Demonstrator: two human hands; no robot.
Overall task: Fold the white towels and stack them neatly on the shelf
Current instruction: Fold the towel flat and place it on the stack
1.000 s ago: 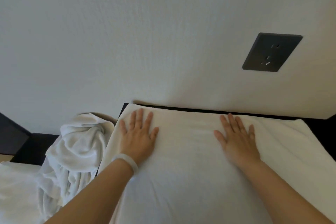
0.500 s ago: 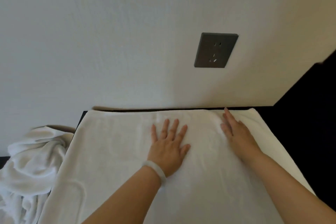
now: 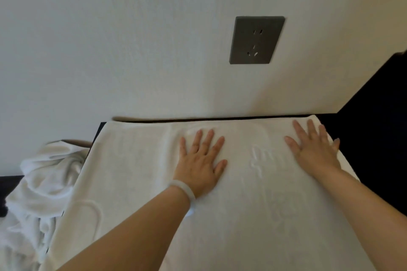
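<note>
Fingers (image 3: pixel 208 138) spread flat, our left hand (image 3: pixel 199 160) and right hand (image 3: pixel 315 149) press the white terry towel (image 3: pixel 136 182), seemingly limp and light; we'd pinch its twelve-o'clock corners.

Towel (image 3: pixel 136 182) lay spread across frame centre; left hand (image 3: pixel 201 160) on its middle, right hand (image 3: pixel 315 149) at upper-right corner. Heap (image 3: pixel 41 182) lower left. Socket (image 3: pixel 256 39) above, on wall (image 3: pixel 110 39).

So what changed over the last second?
Both hands slid rightward across the flat towel: the left hand from its left edge to the middle, the right hand to the far right corner. Both stay flat, gripping nothing. The flat towel and the crumpled towel beside it have not moved.
</note>
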